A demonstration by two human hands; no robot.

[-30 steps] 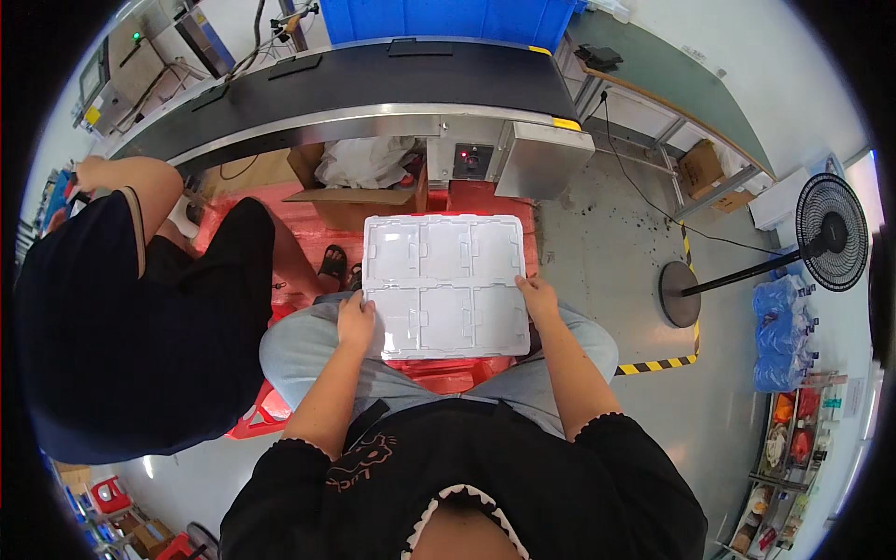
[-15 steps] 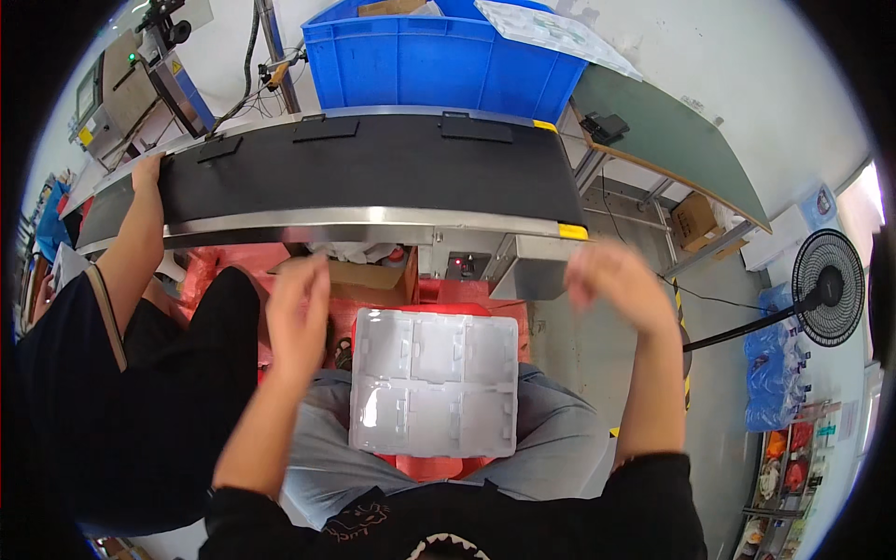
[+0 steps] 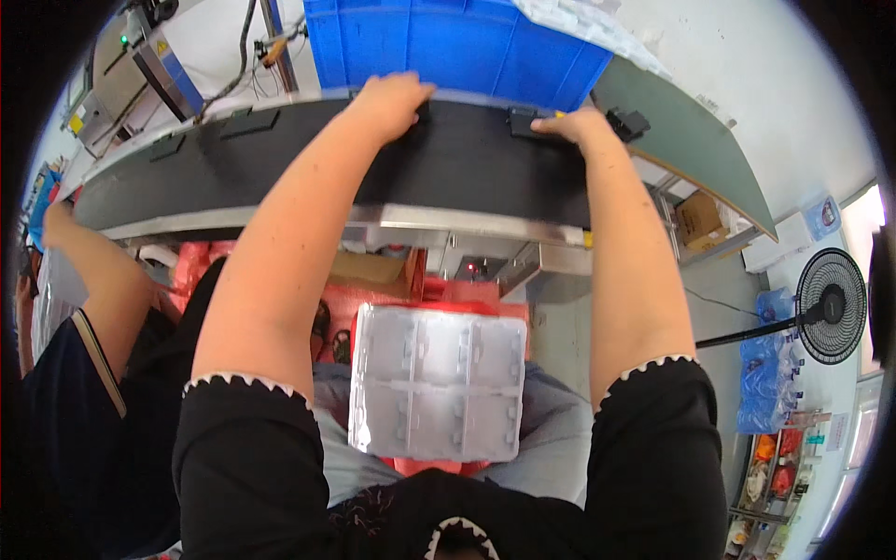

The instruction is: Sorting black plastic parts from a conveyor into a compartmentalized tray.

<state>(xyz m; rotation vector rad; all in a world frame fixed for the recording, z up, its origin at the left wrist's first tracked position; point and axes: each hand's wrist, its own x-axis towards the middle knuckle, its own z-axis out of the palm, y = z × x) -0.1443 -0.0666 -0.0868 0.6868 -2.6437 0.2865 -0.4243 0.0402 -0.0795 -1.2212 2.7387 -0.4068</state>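
Observation:
Both my arms stretch forward over the black conveyor belt point(image 3: 308, 177). At the belt's far edge, my left hand point(image 3: 394, 105) is closed, its fingers curled over a black flat piece point(image 3: 425, 111), mostly hidden beneath them. To the right, my right hand point(image 3: 577, 126) grips the right end of another black flat rectangular piece point(image 3: 525, 123) near the belt's end, thumb toward it. Two more such black pieces point(image 3: 250, 123) lie further left along the belt. On my lap rests a translucent plastic tray point(image 3: 437, 385) divided into several compartments, with nothing visible in them.
A large blue bin point(image 3: 448, 51) stands behind the belt. At the right are a green-topped table point(image 3: 695, 131) and a black fan point(image 3: 831, 305). A co-worker point(image 3: 103, 373) sits at my left, one hand near the belt's left end. A cardboard box point(image 3: 373, 269) stands underneath.
Both my hands have moved forward from above my lap onto the belt's far side. The black pieces on the belt have shifted left. The co-worker's hand has moved left and down.

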